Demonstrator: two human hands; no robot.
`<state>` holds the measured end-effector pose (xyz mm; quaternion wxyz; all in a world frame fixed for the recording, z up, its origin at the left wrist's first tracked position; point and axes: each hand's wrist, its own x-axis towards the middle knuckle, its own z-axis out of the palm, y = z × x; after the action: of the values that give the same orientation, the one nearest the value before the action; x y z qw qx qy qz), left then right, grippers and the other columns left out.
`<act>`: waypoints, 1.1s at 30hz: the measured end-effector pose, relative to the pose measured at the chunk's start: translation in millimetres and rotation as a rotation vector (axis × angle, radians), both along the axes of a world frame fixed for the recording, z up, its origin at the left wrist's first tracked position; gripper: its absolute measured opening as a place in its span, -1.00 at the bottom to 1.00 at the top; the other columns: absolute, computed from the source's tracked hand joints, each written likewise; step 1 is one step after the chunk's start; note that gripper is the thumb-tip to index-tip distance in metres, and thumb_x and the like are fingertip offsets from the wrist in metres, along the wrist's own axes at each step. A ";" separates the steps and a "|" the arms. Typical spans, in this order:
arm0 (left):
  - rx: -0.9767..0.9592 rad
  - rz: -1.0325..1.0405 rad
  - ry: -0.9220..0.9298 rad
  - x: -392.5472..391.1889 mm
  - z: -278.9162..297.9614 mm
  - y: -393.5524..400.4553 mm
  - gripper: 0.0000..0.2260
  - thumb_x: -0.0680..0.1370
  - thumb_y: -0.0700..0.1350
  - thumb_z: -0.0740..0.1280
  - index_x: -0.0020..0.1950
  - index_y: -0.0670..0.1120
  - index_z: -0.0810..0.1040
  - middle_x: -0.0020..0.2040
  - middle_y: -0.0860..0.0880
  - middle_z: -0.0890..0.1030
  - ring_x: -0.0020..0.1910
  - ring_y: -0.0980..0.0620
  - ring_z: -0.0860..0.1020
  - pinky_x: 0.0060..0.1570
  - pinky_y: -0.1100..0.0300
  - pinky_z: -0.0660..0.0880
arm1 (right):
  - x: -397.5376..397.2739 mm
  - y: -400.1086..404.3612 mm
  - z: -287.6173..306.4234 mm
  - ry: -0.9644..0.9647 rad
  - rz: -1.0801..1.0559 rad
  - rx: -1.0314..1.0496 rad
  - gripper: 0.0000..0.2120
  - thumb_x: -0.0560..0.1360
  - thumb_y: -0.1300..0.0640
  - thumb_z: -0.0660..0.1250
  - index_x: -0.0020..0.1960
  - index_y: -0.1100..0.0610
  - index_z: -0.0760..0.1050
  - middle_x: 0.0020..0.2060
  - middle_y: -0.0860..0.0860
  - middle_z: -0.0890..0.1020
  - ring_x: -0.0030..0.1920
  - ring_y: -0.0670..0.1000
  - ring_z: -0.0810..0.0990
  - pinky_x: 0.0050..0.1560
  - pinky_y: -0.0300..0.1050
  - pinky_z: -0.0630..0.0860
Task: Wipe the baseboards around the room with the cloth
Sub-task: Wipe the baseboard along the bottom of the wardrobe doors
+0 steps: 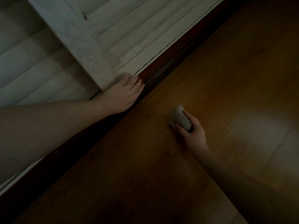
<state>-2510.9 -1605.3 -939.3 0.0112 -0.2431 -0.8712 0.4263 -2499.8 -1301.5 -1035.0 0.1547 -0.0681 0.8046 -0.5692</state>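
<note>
Over the wooden floor (210, 78), well apart from the dark baseboard (163, 65), we see the cloth (180, 118) bunched into a pale roll in the right hand (192, 135). The grip is clenched around it: thumb on the near side, fingers on the far side, most of the roll sticking out past the fingertips. Its long axis runs diagonally, the free end pointing up and left toward the baseboard. The left hand (124, 94) lies flat, fingers straight, against the white paneled wall (129, 38) (right at its lower edge).
</note>
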 end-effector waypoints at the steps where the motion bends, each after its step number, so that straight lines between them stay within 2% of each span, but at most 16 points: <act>1: 0.024 0.007 -0.001 -9.6 1.5 6.1 -0.44 0.70 0.06 -0.09 0.59 -0.27 0.03 0.55 -0.28 0.21 0.53 -0.26 0.17 0.48 -0.19 0.04 | -1.8 3.7 -1.7 0.001 -0.013 0.003 -0.44 0.50 0.11 0.45 0.43 -0.10 0.36 0.33 -0.17 0.43 0.32 -0.13 0.42 0.33 -0.05 0.46; 3: 0.038 0.040 0.001 -31.7 4.3 17.6 -0.44 0.70 0.05 -0.12 0.59 -0.27 -0.03 0.57 -0.28 0.13 0.55 -0.25 0.12 0.51 -0.16 0.00 | -4.8 10.0 -3.8 -0.009 -0.027 0.012 -0.44 0.49 0.12 0.45 0.43 -0.11 0.37 0.31 -0.19 0.43 0.32 -0.12 0.42 0.34 -0.04 0.45; 6: -0.043 0.111 0.003 -62.0 4.5 32.8 -0.42 0.69 0.06 -0.20 0.57 -0.32 -0.14 0.59 -0.30 -0.03 0.58 -0.24 -0.03 0.54 -0.13 -0.09 | -8.5 16.3 -9.2 -0.041 -0.024 0.007 -0.44 0.49 0.12 0.45 0.43 -0.11 0.38 0.32 -0.19 0.43 0.32 -0.12 0.42 0.34 -0.01 0.46; 9: -0.118 0.181 0.021 -82.3 8.0 32.2 -0.38 0.68 0.11 -0.23 0.56 -0.32 -0.15 0.60 -0.28 -0.11 0.59 -0.20 -0.11 0.53 -0.13 -0.17 | -13.8 19.7 -13.3 -0.087 -0.015 -0.014 -0.45 0.49 0.10 0.45 0.42 -0.14 0.39 0.33 -0.18 0.43 0.31 -0.11 0.44 0.33 0.01 0.47; 11: -0.177 0.190 0.006 -85.6 8.2 22.8 -0.39 0.67 0.11 -0.25 0.57 -0.30 -0.16 0.60 -0.27 -0.16 0.59 -0.17 -0.16 0.52 -0.14 -0.22 | -17.5 22.2 -12.1 -0.106 0.000 -0.017 -0.46 0.49 0.09 0.45 0.40 -0.17 0.39 0.31 -0.19 0.43 0.30 -0.12 0.44 0.31 -0.05 0.48; 15: -0.268 0.149 -0.029 -80.6 4.1 13.7 -0.39 0.66 0.10 -0.31 0.56 -0.30 -0.22 0.59 -0.27 -0.20 0.59 -0.18 -0.19 0.51 -0.18 -0.25 | -19.2 29.6 -1.9 -0.140 0.020 -0.007 -0.45 0.48 0.09 0.46 0.40 -0.21 0.39 0.32 -0.18 0.43 0.28 -0.15 0.45 0.26 -0.16 0.48; 17: -0.289 0.156 -0.047 -78.1 4.1 15.9 -0.38 0.65 0.11 -0.31 0.55 -0.32 -0.23 0.59 -0.28 -0.21 0.58 -0.20 -0.20 0.50 -0.22 -0.26 | -21.7 33.2 8.7 -0.136 0.040 0.015 -0.45 0.47 0.11 0.46 0.40 -0.18 0.40 0.29 -0.18 0.45 0.25 -0.17 0.46 0.25 -0.14 0.50; 20: -0.306 0.196 -0.087 -82.5 9.8 18.0 -0.31 0.65 0.20 -0.28 0.55 -0.32 -0.22 0.58 -0.30 -0.21 0.58 -0.22 -0.21 0.49 -0.24 -0.28 | -37.6 36.3 36.3 -0.095 0.093 0.072 -0.45 0.46 0.13 0.48 0.36 -0.22 0.42 0.22 -0.29 0.44 0.24 -0.16 0.48 0.26 -0.10 0.51; 22: -0.314 0.207 -0.138 -88.7 11.1 21.2 -0.28 0.65 0.25 -0.23 0.56 -0.31 -0.21 0.59 -0.29 -0.20 0.58 -0.21 -0.20 0.48 -0.21 -0.29 | -49.7 34.0 57.8 -0.057 0.147 0.123 -0.45 0.46 0.12 0.48 0.34 -0.25 0.40 0.20 -0.30 0.44 0.24 -0.13 0.48 0.21 -0.23 0.50; 24: -0.295 0.208 -0.189 -95.5 18.6 23.3 -0.23 0.64 0.29 -0.19 0.56 -0.30 -0.22 0.59 -0.27 -0.19 0.58 -0.21 -0.19 0.50 -0.15 -0.28 | -65.2 26.7 83.8 -0.040 0.175 0.177 -0.46 0.46 0.10 0.48 0.34 -0.24 0.39 0.19 -0.21 0.45 0.20 -0.10 0.49 0.03 -0.45 0.49; 26: -0.303 0.224 -0.257 -99.4 25.5 24.9 -0.19 0.62 0.34 -0.13 0.57 -0.28 -0.21 0.59 -0.26 -0.19 0.58 -0.21 -0.20 0.50 -0.12 -0.30 | -77.3 16.5 112.4 -0.025 0.181 0.244 -0.45 0.47 0.09 0.48 0.37 -0.20 0.39 0.21 -0.13 0.43 0.17 -0.07 0.48 -0.11 -0.51 0.48; 28: -0.337 0.216 -0.313 -101.3 32.7 27.5 -0.15 0.59 0.39 -0.01 0.60 -0.21 -0.17 0.59 -0.25 -0.18 0.57 -0.23 -0.21 0.48 -0.15 -0.32 | -85.3 7.0 141.5 0.010 0.160 0.312 -0.44 0.47 0.09 0.48 0.41 -0.16 0.39 0.23 -0.10 0.42 0.17 -0.05 0.47 -0.15 -0.47 0.49; 30: -0.369 0.165 -0.367 -101.7 42.4 29.0 -0.19 0.60 0.34 0.09 0.62 -0.14 -0.12 0.60 -0.23 -0.16 0.57 -0.24 -0.20 0.48 -0.16 -0.32 | -86.8 -2.2 168.1 0.056 0.088 0.387 -0.43 0.47 0.10 0.49 0.42 -0.12 0.39 0.21 -0.10 0.41 0.17 -0.04 0.46 -0.07 -0.41 0.47; 33: -0.437 0.129 -0.424 -101.5 60.6 32.6 -0.25 0.63 0.24 0.11 0.62 -0.12 -0.16 0.61 -0.20 -0.16 0.58 -0.22 -0.19 0.52 -0.12 -0.28 | -76.3 -11.5 195.5 0.058 -0.087 0.369 -0.42 0.44 0.08 0.51 0.41 -0.13 0.41 0.21 -0.10 0.43 0.20 0.03 0.49 0.07 -0.08 0.60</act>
<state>-2612.5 -1572.7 -878.7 -0.2506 -0.2673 -0.7556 0.5430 -2576.1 -1313.1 -839.5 0.1166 -0.0199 0.9016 -0.4161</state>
